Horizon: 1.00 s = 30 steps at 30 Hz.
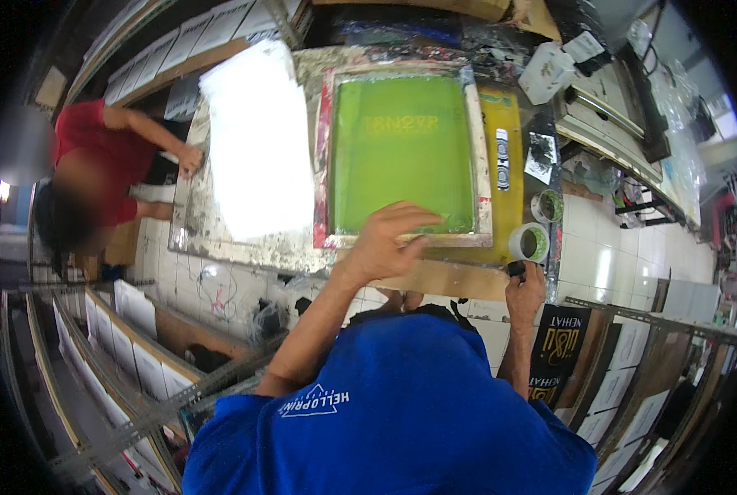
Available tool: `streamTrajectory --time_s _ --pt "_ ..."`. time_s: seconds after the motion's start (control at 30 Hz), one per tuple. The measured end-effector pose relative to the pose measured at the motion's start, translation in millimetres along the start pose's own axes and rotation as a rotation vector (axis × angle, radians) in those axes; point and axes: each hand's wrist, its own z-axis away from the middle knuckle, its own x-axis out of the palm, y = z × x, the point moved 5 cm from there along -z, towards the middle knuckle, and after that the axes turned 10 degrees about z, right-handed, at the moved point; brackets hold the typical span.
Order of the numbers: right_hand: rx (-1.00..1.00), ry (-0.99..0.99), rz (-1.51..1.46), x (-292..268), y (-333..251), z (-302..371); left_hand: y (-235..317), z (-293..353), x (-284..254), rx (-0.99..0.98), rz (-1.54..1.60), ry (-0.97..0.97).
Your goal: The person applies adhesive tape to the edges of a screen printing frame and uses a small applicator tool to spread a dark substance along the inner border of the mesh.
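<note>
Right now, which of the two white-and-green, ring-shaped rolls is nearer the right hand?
The lower white-and-green roll, just beyond the bare right hand; the other roll lies farther up the picture and slightly to the right.

Via remote view I log a screen-printing workshop: framed green screen (406, 169), stained worktable (197, 210), tape rolls (516, 244), loaded shelving (220, 384).

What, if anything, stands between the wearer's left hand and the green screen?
Nothing visible does: the left hand overlaps the near edge of the green screen in this view, with no object between. Whether they touch is unclear.
</note>
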Motion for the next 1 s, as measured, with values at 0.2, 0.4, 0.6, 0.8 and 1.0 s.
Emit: streamTrajectory --time_s 0.2,0.4,0.6,0.8,1.0 --pt "-0.104 0.022 -0.276 1.6 -31.0 -14.1 234.2 -34.3 13.9 0.988 0.073 -0.029" --pt "0.450 -0.737 -0.629 85.2 -63.7 -10.4 249.5 5.2 -29.7 1.081 -0.047 0.326" --pt "0.841 -0.829 -1.023 126.9 -104.8 4.6 116.9 12.6 -109.7 0.465 -0.010 0.852" --pt "0.912 -0.582 -1.193 134.7 -119.2 -1.6 -119.3 61.6 -128.1 -0.528 -0.745 0.679" --pt "0.935 -0.476 -1.059 111.2 -84.6 -21.9 -183.8 86.3 -97.5 -0.970 -0.678 0.335"
